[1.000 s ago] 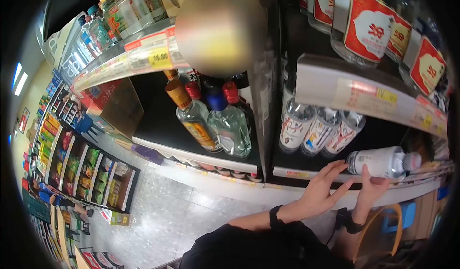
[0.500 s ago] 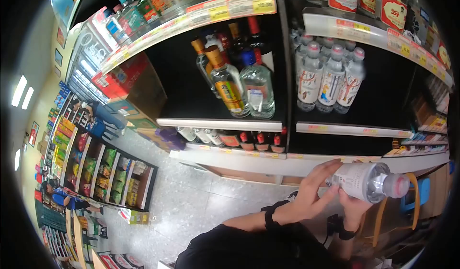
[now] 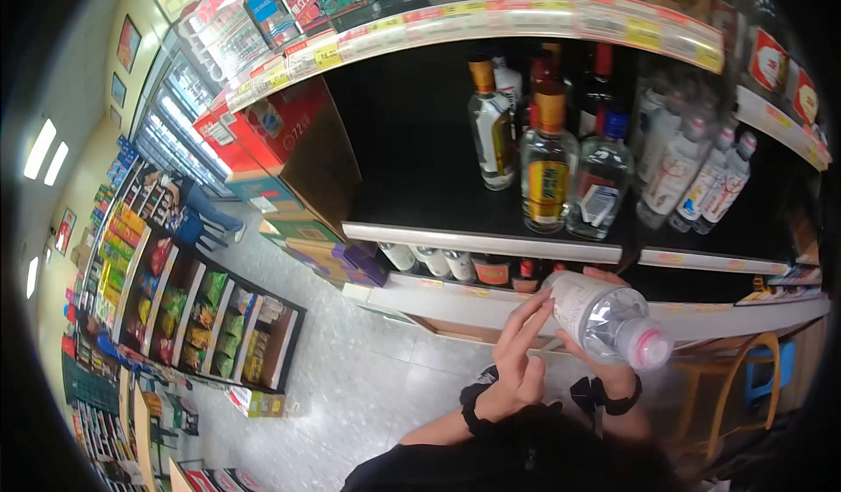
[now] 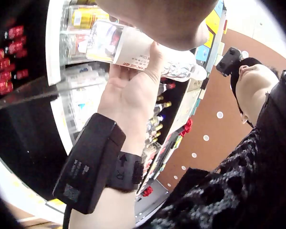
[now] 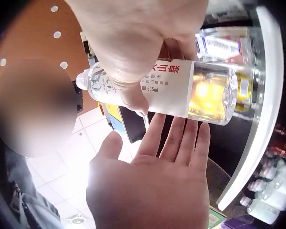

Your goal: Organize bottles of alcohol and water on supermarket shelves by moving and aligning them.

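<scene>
A clear plastic water bottle (image 3: 596, 312) with a white label is held in front of the body, its pinkish cap tilted up and to the right in the head view. My right hand (image 3: 606, 371) grips it round the middle. In the right wrist view the right thumb (image 5: 137, 102) lies across the label, which shows red characters. My left hand (image 3: 519, 365) has its fingers extended, the tips at the bottle's label side. Seen in the right wrist view, the left palm (image 5: 150, 186) is spread beneath the bottle (image 5: 169, 88).
Ahead, a black shelf (image 3: 412, 203) carries several liquor bottles (image 3: 547, 185). More water bottles (image 3: 688, 185) stand to the right. Stacked cartons (image 3: 289, 159) are at the left, a snack rack (image 3: 197, 317) beyond. A wooden chair (image 3: 731, 387) stands at the right.
The bottle has come away from the shelf toward my body, its cap turning toward the head camera. Both hands moved with it. The head view has swung left.
</scene>
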Motion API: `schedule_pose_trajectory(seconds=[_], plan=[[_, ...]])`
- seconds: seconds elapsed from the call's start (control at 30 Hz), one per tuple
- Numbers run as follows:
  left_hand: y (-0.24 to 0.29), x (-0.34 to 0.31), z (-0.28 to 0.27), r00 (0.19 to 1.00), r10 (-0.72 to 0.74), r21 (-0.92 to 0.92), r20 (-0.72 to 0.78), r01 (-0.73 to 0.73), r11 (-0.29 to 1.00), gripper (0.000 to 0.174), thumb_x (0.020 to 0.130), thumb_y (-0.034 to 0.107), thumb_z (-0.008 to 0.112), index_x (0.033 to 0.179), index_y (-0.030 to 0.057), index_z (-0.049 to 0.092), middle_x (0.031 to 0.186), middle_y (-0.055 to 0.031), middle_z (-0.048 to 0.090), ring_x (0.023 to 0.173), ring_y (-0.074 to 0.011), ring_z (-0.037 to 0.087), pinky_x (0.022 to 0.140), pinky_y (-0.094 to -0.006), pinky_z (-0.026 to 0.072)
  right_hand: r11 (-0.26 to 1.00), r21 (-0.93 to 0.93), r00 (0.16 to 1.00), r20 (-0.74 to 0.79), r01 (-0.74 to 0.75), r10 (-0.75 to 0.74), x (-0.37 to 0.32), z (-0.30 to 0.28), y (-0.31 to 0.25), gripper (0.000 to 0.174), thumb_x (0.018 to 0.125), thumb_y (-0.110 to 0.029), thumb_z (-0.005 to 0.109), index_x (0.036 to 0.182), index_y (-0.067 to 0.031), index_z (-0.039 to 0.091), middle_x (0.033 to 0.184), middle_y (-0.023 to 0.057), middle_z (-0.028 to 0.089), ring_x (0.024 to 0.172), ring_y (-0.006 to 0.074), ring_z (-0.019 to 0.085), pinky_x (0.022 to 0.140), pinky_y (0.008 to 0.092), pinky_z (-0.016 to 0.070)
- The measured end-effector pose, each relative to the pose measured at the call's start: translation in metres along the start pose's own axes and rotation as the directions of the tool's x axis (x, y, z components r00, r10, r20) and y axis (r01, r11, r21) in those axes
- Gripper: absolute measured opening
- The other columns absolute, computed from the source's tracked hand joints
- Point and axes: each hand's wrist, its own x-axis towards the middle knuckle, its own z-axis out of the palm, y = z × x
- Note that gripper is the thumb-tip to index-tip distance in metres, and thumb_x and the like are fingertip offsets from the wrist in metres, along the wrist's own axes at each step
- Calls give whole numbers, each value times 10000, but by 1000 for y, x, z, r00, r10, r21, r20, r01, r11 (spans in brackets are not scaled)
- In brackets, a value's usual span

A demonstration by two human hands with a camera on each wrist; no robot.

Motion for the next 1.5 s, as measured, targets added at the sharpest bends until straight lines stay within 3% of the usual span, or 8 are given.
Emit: schedule_pose_trajectory(seconds=[0.07,0.2,0.27,0.6,1.03,1.23,1.33,1.5], plan=[[-11,14,-16,997,46,63,-68,-42,997,684,992,445,381,1369,-110,515,1396,-325,500,1312,-449,493,1106,-469,369,988,143,986,-147,-59,80,20,27,-11,541,780,-149,778,1211,123,598,1252,247,636,1111,339,653,946,383,520],[-54,54,-83,935,-348,27,-64,350,936,549,1027,371,402,1224,-91,626,1293,-229,602,1192,-321,588,1024,-391,436,995,2,959,-268,100,-96,87,93,-11,633,664,-74,843,1223,92,598,1246,226,642,1111,338,655,939,379,524],[-52,73,-100,953,-302,135,34,295,946,869,1019,639,175,1364,-65,549,1404,-268,536,1336,-386,498,1122,-442,352,995,-38,953,-288,88,-96,96,105,-6,648,651,-52,863,1233,65,602,1239,209,644,1109,325,658,937,370,524],[-98,112,-112,883,-356,-141,305,412,900,853,1025,631,244,1438,-90,438,1484,-264,451,1388,-358,435,1145,-431,321,976,67,858,-468,-205,212,118,146,26,620,696,-130,889,1215,28,590,1065,149,659,965,258,669,833,351,527],[-103,128,-86,812,-435,-315,389,561,765,1043,937,779,263,1540,-71,215,1595,-214,281,1484,-343,266,1217,-481,170,967,-148,915,-379,-208,138,82,143,14,716,888,-113,699,1469,95,333,1430,375,415,1328,502,443,1046,445,449],[-92,112,-62,939,-344,-93,30,345,934,847,1027,622,224,1481,-82,347,1513,-250,402,1433,-363,357,1167,-552,262,986,101,943,-293,-131,155,42,103,22,247,862,-117,749,1091,-29,721,971,136,743,786,258,735,672,326,595],[-82,93,-44,959,-64,171,-275,114,979,611,1065,433,239,1219,-70,551,1255,-222,578,1185,-334,566,962,-463,475,997,70,934,-357,44,-16,24,51,29,212,812,-20,758,1024,-37,750,801,97,733,648,210,708,576,297,562],[-52,53,57,956,113,24,-270,-111,994,388,998,298,365,895,-20,563,872,-157,591,857,-267,577,834,-402,463,980,-75,790,-582,183,-193,-13,-75,53,90,785,63,708,819,-16,678,613,59,624,485,161,592,449,273,444]])
